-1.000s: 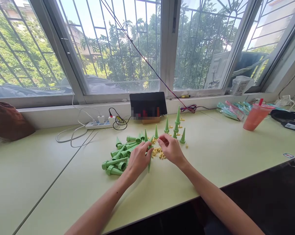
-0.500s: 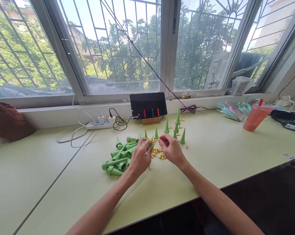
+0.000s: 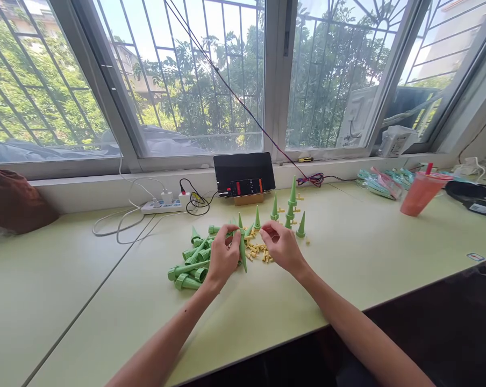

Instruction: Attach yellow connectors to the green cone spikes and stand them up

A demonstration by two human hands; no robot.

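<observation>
My left hand [image 3: 222, 259] pinches a green plastic spike [image 3: 243, 253] near its wider top, and its point hangs down over the table. To the right, my right hand [image 3: 282, 248] has its thumb and fingers pressed together; anything between them is too small to make out. Small yellow plastic valves [image 3: 257, 250] lie heaped between the hands. Beside my left hand, a pile of loose green spikes [image 3: 190, 270] lies on the table. Several green spikes [image 3: 293, 200] stand point-up behind my right hand, some with a yellow valve sticking out sideways.
A tablet [image 3: 245, 165] with a phone [image 3: 249, 187] in front leans by the window sill. A power strip [image 3: 168, 204] with cables is at the back left. On the right are a red drink cup [image 3: 422, 194], plastic-bagged items [image 3: 378, 183] and a black item [image 3: 474, 196].
My left hand has turned and shifted slightly left, bringing the spike into fuller view, point downward. My right hand has barely moved.
</observation>
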